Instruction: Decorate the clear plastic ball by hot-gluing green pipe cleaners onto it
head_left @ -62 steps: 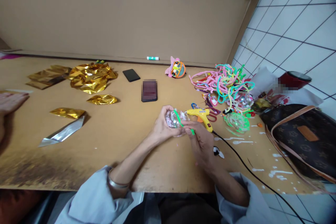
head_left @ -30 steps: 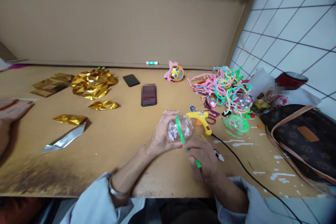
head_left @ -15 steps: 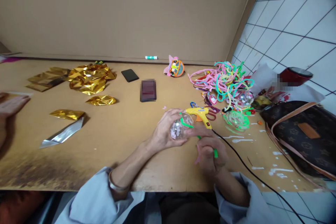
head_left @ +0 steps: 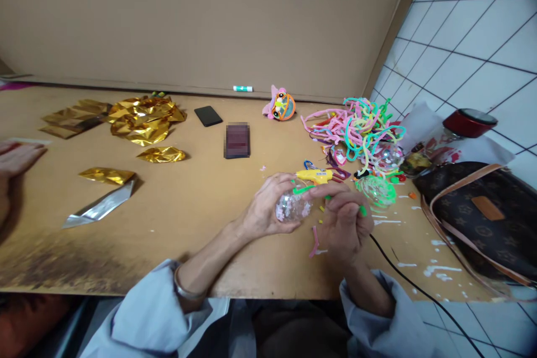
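My left hand [head_left: 265, 207] is wrapped round a clear plastic ball [head_left: 292, 210] with pale, shiny flecks inside. Across the top of the ball lies a short green pipe cleaner strip [head_left: 302, 190]. The index finger of my right hand [head_left: 347, 226] reaches out to this strip, while the other fingers are curled round a green pipe cleaner [head_left: 362, 211], whose end pokes out. Just beyond both hands lies a yellow glue gun [head_left: 315, 176], its handle hidden by my right hand. A pink pipe cleaner scrap [head_left: 314, 241] rests beside that hand.
Pipe cleaners [head_left: 356, 131] are heaped at back right, near a green-wound ball [head_left: 376, 192], a red-lidded bottle [head_left: 467, 123] and a brown bag [head_left: 486, 218]. A decorated ball [head_left: 282, 106] stands behind. Gold foil [head_left: 145, 117] lies left, near another person's hand [head_left: 20, 159].
My right hand has moved a little up and right, its index finger now at the green strip on the ball. The ball has turned slightly in my left hand.
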Demonstrator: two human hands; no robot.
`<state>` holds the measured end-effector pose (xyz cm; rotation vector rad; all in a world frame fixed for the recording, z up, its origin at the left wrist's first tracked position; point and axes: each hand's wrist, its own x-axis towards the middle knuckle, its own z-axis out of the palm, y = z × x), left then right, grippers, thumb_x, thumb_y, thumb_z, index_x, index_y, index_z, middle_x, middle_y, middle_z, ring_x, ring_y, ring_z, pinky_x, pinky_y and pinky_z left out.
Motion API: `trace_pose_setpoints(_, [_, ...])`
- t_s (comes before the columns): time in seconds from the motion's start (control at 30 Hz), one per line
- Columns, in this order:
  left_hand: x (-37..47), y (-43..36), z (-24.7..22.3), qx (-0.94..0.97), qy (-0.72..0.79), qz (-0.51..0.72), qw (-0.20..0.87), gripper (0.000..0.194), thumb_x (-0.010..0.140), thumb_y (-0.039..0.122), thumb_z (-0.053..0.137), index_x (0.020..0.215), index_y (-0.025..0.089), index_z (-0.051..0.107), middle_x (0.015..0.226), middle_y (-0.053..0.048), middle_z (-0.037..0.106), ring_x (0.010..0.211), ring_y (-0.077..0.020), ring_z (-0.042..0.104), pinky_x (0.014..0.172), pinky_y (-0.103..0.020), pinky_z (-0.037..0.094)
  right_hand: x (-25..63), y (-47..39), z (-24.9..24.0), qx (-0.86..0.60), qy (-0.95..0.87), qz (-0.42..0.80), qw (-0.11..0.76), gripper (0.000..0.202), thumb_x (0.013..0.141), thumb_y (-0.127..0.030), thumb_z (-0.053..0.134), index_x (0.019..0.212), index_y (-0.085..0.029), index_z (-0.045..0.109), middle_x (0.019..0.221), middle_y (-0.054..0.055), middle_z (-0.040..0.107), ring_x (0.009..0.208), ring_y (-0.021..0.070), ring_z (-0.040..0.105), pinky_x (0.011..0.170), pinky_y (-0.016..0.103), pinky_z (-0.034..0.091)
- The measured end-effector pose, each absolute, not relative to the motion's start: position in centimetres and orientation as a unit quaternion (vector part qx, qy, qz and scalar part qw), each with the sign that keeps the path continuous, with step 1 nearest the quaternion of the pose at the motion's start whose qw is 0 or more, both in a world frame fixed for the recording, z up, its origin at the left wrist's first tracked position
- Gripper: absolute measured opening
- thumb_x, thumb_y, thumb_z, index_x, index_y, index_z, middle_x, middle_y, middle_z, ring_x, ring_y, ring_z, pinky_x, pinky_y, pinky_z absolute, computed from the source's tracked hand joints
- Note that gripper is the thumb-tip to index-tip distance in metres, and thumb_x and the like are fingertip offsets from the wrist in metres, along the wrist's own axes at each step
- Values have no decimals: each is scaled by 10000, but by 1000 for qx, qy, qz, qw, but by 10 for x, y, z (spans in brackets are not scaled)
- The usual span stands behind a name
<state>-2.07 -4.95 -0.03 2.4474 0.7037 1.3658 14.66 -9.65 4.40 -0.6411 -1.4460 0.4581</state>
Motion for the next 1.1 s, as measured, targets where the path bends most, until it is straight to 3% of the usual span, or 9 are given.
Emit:
trace_pose_setpoints(0.1, [-21,-50,0,839,247,462,149,847,638,345,823,1368,350,393,1307,-107,580,1228,-362,570,996,-574,498,140,-90,47,-248,-583,234,738,245,1022,-319,338,840,-245,484,836,19,683,761,189,693,780,419,558])
trace_pose_setpoints(0.37, [-19,-53,-1,814,265,483,186,861,613,373,844,1348,354,397,1324,-116,554,1220,-365,572,994,-582,510,141,-82,53,-224,-516,306,768,295,1030,-239,322,797,-225,503,820,-6,665,687,149,674,720,364,561])
trace_pose_setpoints(0.57, [-18,-52,-1,770,282,527,222,833,579,345,870,1289,270,441,1284,-122,566,1219,-338,572,1009,-559,495,140,-85,45,-227,-520,299,767,303,1024,-225,325,776,-229,497,746,-3,631,653,150,628,646,323,527])
trace_pose_setpoints(0.83, [-17,-54,2,704,332,550,302,825,546,321,884,1246,225,459,1303,-134,551,1209,-309,576,1025,-488,481,139,-102,32,-329,-598,236,692,278,1020,-272,351,778,-237,483,750,11,640,706,169,622,682,332,517])
trace_pose_setpoints(1.1, [-18,-53,-1,689,345,557,309,831,533,262,865,1254,231,454,1278,-119,560,1164,-296,594,986,-467,506,142,-110,30,-305,-723,165,597,247,989,-223,375,806,-239,540,818,16,658,791,182,645,660,316,530])
